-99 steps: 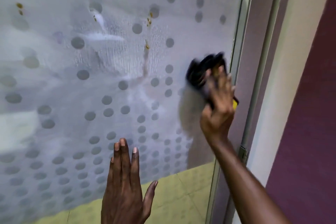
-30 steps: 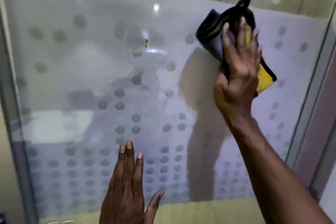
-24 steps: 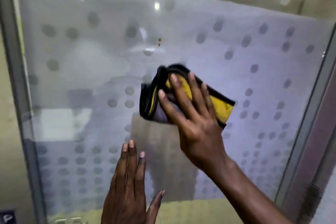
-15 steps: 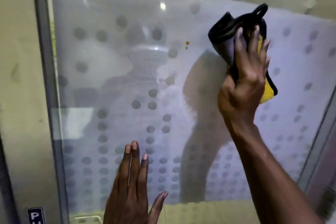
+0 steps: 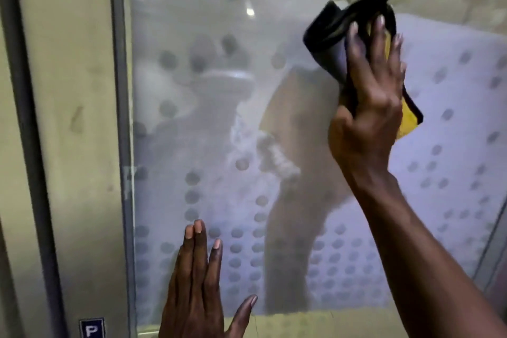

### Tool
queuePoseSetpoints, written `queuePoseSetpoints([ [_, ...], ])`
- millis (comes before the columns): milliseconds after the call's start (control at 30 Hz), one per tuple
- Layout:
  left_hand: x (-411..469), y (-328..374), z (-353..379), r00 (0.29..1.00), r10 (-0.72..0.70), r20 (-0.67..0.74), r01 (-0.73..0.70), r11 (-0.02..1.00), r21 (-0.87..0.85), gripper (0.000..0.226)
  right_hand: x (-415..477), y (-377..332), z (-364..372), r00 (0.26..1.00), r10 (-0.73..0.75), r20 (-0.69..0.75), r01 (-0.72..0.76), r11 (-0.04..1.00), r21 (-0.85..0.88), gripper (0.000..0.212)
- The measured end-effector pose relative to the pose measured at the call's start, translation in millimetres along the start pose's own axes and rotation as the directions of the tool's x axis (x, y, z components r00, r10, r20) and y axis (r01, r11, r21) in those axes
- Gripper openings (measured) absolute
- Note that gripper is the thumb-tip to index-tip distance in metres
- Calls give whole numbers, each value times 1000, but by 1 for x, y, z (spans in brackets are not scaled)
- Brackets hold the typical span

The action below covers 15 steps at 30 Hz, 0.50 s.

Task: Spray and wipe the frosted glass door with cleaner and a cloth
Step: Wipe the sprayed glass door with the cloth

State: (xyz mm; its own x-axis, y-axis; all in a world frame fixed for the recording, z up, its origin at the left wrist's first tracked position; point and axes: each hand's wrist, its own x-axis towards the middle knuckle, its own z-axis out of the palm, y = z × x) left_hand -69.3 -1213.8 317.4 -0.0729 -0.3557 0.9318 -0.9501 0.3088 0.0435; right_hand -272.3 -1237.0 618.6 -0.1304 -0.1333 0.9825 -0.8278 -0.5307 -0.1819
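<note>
Currently right hand (image 5: 367, 107) pins cloth (image 5: 333, 44) flat on glass door (image 5: 452, 123) at 1 o'clock, left hand (image 5: 196, 291) braces open-fingered at 6; overlap strokes, keep pressure even.

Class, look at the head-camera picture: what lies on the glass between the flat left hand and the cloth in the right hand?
In the head view, only dotted frosted glass door separates left hand from cloth; arm's reflection shows there.
</note>
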Motion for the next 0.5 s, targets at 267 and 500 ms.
queuePoseSetpoints([
  [267, -7, -17, 0, 1000, -23, -16, 21, 994, -108, 122, -90, -41, 32, 802, -529, 276, 561, 827, -45, 77],
  [500, -16, -45, -19, 999, -18, 32, 19, 999, -27, 126, 6, -67, 39, 947, -300, 119, 304, 952, -25, 64],
])
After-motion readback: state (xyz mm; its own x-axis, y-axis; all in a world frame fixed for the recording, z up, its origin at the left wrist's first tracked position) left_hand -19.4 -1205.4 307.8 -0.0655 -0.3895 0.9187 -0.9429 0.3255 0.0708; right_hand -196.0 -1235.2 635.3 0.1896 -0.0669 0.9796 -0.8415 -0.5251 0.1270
